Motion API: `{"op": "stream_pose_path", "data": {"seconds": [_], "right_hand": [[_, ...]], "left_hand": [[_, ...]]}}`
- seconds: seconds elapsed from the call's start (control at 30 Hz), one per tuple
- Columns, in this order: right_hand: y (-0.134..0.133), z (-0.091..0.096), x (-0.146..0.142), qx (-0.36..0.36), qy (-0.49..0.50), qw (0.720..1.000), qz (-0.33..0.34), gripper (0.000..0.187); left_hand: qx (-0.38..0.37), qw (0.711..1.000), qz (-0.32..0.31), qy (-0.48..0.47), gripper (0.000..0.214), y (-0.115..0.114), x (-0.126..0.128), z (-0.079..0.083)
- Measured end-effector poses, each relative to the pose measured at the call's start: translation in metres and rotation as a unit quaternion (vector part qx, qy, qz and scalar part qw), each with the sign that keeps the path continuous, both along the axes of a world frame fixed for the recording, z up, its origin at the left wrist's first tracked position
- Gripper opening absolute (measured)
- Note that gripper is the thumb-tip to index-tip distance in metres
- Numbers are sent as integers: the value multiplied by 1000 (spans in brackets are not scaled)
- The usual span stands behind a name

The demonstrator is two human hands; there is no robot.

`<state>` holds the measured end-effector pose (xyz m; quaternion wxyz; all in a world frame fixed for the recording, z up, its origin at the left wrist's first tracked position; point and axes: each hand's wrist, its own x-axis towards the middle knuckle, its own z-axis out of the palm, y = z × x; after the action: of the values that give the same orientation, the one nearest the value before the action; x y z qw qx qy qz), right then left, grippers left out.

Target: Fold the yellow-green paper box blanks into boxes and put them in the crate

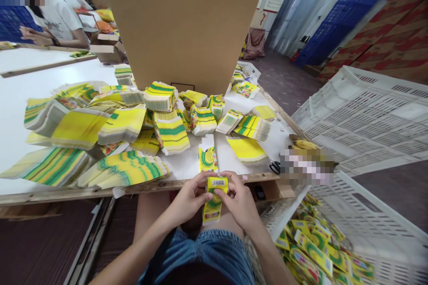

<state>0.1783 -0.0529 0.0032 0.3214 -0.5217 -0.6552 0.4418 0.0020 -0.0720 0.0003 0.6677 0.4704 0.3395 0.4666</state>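
Over my lap, at the table's front edge, a small yellow and green printed carton (212,211) is held between both hands. My left hand (192,198) grips its left side, thumb on the front. My right hand (239,198) grips the right side with its thumb pressed near the barcode. The fingers behind the carton are partly hidden. Just beyond my fingertips, another carton (207,156) lies on the white tabletop, a white flap pointing away from me. Piles of flat printed cartons (125,169) spread to the left and ahead.
A large brown cardboard sheet (187,26) stands upright behind the piles. Black-handled scissors (275,167) and bananas (304,144) are at the right edge. A white crate (377,213) of cartons stands low at right. Another person (63,22) sits at far left.
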Motion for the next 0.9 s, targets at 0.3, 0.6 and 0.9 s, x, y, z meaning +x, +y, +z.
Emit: {"op": "stream_pose_path", "data": {"seconds": [0.3, 0.6, 0.9], "right_hand": [[1, -5, 2, 3, 186, 982, -40, 21], [-10, 17, 110, 150, -240, 950, -133, 25], [61, -36, 3, 122, -262, 949, -124, 28]], "left_hand": [[-22, 998, 23, -48, 44, 1, 17, -4], [129, 939, 122, 294, 46, 18, 19, -15], [189, 842, 77, 498, 34, 48, -2, -54]]}}
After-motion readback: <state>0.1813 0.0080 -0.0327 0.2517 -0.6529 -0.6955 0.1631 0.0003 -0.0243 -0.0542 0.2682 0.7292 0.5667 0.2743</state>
